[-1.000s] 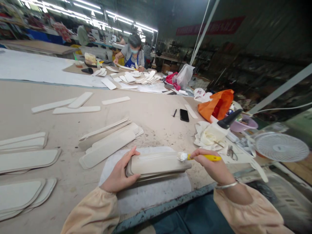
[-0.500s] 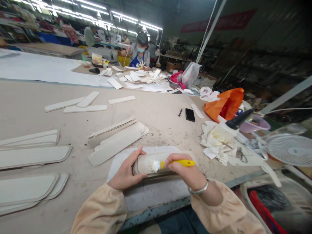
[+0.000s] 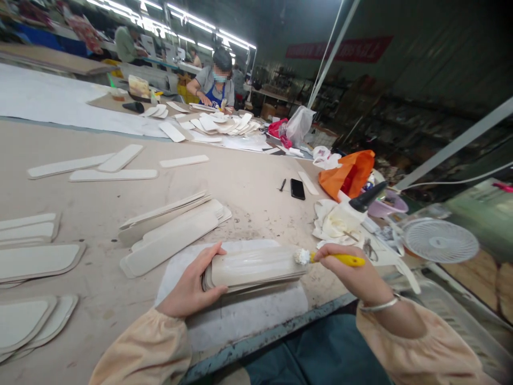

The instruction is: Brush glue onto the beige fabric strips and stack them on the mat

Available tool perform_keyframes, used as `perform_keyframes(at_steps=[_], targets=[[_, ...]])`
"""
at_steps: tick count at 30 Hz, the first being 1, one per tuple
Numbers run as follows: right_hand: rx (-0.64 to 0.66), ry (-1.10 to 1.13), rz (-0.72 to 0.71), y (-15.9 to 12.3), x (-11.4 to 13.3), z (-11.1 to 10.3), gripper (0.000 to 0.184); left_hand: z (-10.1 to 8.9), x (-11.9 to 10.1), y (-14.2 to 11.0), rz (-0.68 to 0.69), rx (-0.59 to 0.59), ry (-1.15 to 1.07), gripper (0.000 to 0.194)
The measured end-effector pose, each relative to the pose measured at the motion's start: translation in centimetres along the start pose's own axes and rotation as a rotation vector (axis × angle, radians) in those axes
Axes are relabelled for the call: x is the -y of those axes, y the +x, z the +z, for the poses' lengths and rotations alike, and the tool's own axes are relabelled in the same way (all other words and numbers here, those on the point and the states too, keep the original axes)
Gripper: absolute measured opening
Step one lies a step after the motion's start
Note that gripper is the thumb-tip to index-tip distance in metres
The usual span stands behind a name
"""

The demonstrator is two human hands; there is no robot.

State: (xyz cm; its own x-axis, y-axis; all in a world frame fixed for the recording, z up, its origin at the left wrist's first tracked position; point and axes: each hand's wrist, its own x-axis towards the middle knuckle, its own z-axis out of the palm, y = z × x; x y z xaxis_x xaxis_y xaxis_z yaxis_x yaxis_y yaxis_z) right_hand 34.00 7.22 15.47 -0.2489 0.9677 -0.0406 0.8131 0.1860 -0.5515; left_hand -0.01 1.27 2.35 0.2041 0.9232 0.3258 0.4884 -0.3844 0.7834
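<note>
A stack of long off-white strips (image 3: pixel 256 267) with rounded corners lies on a white sheet (image 3: pixel 260 315) near the table's front edge. My left hand (image 3: pixel 194 283) grips the left end of this stack, thumb at the front and fingers at the back. In my right hand (image 3: pixel 348 270) is a brush with a yellow handle (image 3: pixel 348 260). White paste coats its bristles (image 3: pixel 302 256), which are at the right end of the top strip. Wet, shiny streaks run along that strip.
More strips (image 3: pixel 172 235) lie behind the stack, with other piles (image 3: pixel 36 262) at the left. A phone (image 3: pixel 297 189), an orange bag (image 3: pixel 348 174), scissors (image 3: pixel 369 250) and a white fan (image 3: pixel 441 240) are to the right. Across the table a co-worker (image 3: pixel 214 85) handles similar pieces.
The brush swept left along the top strip to near my left hand, then back to the right end. My left hand kept its hold on the stack. The camera view shifted slightly.
</note>
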Motion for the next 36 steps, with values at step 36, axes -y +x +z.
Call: perform_keyframes(at_steps=[36], targets=[[0.246,0.583,-0.095,1.0,8.4,9.1,0.019,0.5,0.7,-0.3,-0.055,0.008,-0.081,0.091]])
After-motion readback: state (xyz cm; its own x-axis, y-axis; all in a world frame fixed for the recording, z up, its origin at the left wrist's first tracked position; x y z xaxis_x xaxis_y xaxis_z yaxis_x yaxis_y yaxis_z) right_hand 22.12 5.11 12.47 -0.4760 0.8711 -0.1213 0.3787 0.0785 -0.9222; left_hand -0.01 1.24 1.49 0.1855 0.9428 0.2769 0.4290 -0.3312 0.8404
